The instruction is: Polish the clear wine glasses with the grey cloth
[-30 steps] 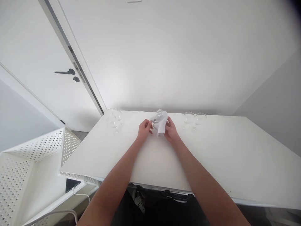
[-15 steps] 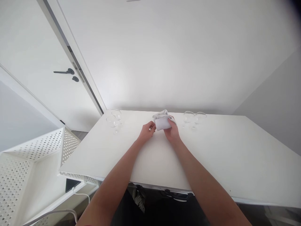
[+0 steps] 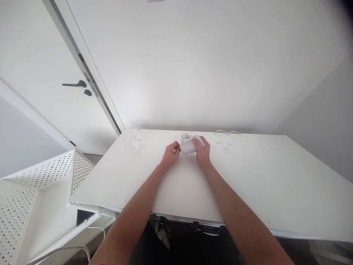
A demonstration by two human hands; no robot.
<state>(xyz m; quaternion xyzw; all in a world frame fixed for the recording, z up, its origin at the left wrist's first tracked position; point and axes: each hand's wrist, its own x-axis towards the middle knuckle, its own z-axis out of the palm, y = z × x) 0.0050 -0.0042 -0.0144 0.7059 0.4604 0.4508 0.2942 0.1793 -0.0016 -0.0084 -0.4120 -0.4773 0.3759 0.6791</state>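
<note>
White table [image 3: 275, 176], its far edge along a pale wall [image 3: 187, 66]. Both hands together near the far edge, about mid-table.

Right hand [image 3: 203, 150]: grasping a white cloth [image 3: 190, 147], thumb over the top, the other fingers mostly out of sight behind it. Cloth folded over, bunched between the two hands.

Left hand [image 3: 171, 152]: fingers curled in, pinching the stem end of a glass [image 3: 185, 137], just left of the cloth; only a small glint shows between the fingers. Bowl to the right of the fingers, against and partly under the cloth; its outline hard to trace, tilt cannot be told.

Four more glasses, all upright, stemmed, see-through. Left pair [image 3: 130, 142] close together toward the far left corner, one a little farther back than the other. Right pair [image 3: 234, 139] side by side near the far edge, to the right of the right hand.

Far left: white door [image 3: 38, 66] with a dark handle [image 3: 74, 84], keyhole knob [image 3: 88, 92] just below. Near left, beside the table: white rack [image 3: 55, 195] with perforated panels; a pale cable [image 3: 96, 228] hangs at its near side.
</note>
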